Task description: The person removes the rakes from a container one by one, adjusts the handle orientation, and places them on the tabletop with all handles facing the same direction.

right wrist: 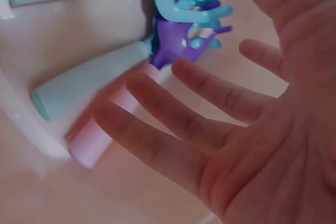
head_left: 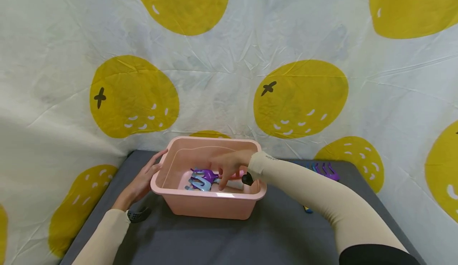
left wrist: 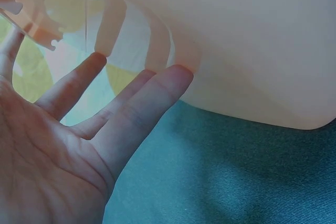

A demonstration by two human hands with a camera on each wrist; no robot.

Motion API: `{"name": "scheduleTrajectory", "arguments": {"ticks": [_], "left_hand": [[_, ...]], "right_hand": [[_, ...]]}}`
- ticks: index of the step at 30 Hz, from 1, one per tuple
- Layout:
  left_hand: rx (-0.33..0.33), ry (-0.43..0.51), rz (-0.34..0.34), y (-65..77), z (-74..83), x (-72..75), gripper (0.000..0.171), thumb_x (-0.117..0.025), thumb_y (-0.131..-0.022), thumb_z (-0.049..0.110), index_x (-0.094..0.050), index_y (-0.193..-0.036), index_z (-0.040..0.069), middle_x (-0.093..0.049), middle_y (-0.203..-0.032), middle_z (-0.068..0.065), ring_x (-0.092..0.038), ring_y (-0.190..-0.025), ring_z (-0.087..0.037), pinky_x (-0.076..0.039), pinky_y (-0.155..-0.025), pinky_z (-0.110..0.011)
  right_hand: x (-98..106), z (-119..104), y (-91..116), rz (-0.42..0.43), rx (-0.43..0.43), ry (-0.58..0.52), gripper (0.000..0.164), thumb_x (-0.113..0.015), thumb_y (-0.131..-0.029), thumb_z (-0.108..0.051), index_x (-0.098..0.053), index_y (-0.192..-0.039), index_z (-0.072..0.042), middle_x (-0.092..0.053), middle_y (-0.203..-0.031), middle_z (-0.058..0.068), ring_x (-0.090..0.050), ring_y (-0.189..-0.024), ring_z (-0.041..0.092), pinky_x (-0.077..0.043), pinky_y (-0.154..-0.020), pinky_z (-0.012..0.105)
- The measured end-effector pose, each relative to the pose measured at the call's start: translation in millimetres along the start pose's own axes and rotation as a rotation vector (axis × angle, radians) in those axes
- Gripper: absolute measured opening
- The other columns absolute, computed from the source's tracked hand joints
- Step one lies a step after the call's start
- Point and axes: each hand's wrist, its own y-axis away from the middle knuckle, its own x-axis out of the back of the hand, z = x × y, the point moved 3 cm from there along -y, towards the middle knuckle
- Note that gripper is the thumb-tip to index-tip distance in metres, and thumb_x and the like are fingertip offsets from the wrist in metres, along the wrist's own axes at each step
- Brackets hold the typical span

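A pink plastic basin (head_left: 211, 207) stands on the grey table. My left hand (head_left: 143, 179) lies along its left side, fingers spread and nearly straight; in the left wrist view the fingertips (left wrist: 178, 74) touch the outer wall. Inside the basin lie several small hand rakes: a purple one (right wrist: 176, 45) with a pink handle (right wrist: 94, 142), and light blue ones (right wrist: 170, 3) with pale handles (right wrist: 92, 80). Their tines overlap toward the basin's left. My right hand (head_left: 229, 165) reaches down over the handles, its fingers extended and apart, with nothing held.
On the table to the right, purple rake tines (head_left: 329, 172) and blue tines (head_left: 315, 167) show past the right sleeve (head_left: 297, 177). A small yellow and blue piece (head_left: 307, 209) peeks out below that sleeve. A white cloth with yellow fruit shapes (head_left: 300, 98) hangs behind the table.
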Motion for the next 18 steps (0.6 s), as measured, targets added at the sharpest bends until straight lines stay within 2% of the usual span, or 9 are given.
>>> {"name": "scheduleTrajectory", "arguments": {"ticks": [3,6,12,18], "left_hand": [[-0.007,-0.002,0.001,-1.2,-0.9,0.9,0.059,-0.039,-0.112,0.037,-0.015,-0.165,0.031,-0.010,-0.169,-0.016,-0.032,-0.140,-0.054,-0.048,-0.095,-0.066],[-0.012,0.000,0.004,-1.6,-1.8,1.7,0.059,-0.039,-0.112,0.036,-0.015,-0.165,0.031,-0.010,-0.169,-0.017,-0.032,-0.139,-0.055,-0.048,-0.094,-0.065],[0.002,0.008,0.008,-1.6,-1.1,0.6,0.059,-0.039,-0.112,0.036,-0.016,-0.165,0.031,-0.010,-0.169,-0.016,-0.030,-0.141,-0.055,-0.047,-0.095,-0.067],[0.018,-0.005,0.025,-1.9,-0.7,-0.1,0.060,-0.041,-0.111,0.038,-0.016,-0.165,0.031,-0.009,-0.169,-0.015,-0.030,-0.142,-0.051,-0.043,-0.100,-0.070]], "right_hand": [[-7.1,3.6,-10.7,-0.016,-0.042,0.015,0.068,-0.090,-0.078,-0.039,-0.055,-0.133,-0.021,-0.063,-0.108,0.006,-0.065,-0.098,0.032,-0.059,-0.084,0.051],[-13.8,8.8,-20.6,-0.037,-0.042,0.015,0.072,-0.089,-0.079,-0.033,-0.049,-0.138,-0.022,-0.062,-0.107,0.005,-0.066,-0.093,0.028,-0.060,-0.081,0.050],[-25.6,19.2,-30.0,-0.075,-0.076,0.018,0.060,-0.088,-0.078,-0.025,-0.055,-0.128,-0.020,-0.061,-0.102,0.001,-0.063,-0.089,0.022,-0.059,-0.080,0.048],[-33.1,21.0,-31.5,-0.104,-0.158,0.020,0.059,-0.085,-0.071,-0.011,-0.057,-0.122,-0.022,-0.063,-0.099,0.004,-0.063,-0.087,0.025,-0.058,-0.077,0.044]]}}
